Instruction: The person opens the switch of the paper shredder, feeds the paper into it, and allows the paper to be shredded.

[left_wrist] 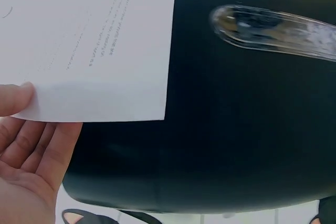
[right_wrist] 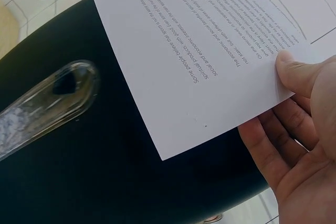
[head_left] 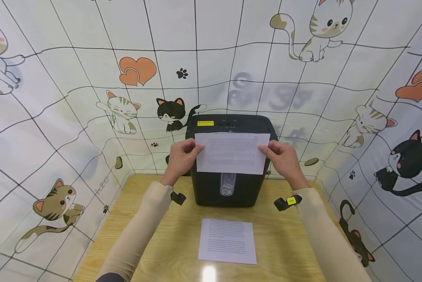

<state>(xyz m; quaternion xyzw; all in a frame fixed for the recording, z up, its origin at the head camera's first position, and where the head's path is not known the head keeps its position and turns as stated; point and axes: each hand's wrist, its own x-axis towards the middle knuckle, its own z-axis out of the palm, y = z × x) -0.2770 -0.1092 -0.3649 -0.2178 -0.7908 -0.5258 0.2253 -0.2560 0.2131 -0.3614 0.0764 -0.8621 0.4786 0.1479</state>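
Note:
A printed sheet of paper [head_left: 231, 154] is held up in front of a black paper shredder [head_left: 211, 192]. My left hand [head_left: 183, 157] pinches its left edge between thumb and fingers. On the opposite edge, my right hand [head_left: 282, 158] pinches it the same way. Both wrist views show a thumb on the printed face, the fingers behind. The sheet's top edge overlaps the front of the shredder's lid in the head view, and its lower edge hangs above the window [head_left: 227, 185], behind which white paper shreds show. The feed slot is hidden.
A second printed sheet [head_left: 227, 241] lies flat on the wooden table [head_left: 168, 243], in front of the shredder. Behind and at both sides rises a white cloth [head_left: 211, 70] with grid lines and cartoon cats. A yellow label [head_left: 205, 123] is on the shredder's lid.

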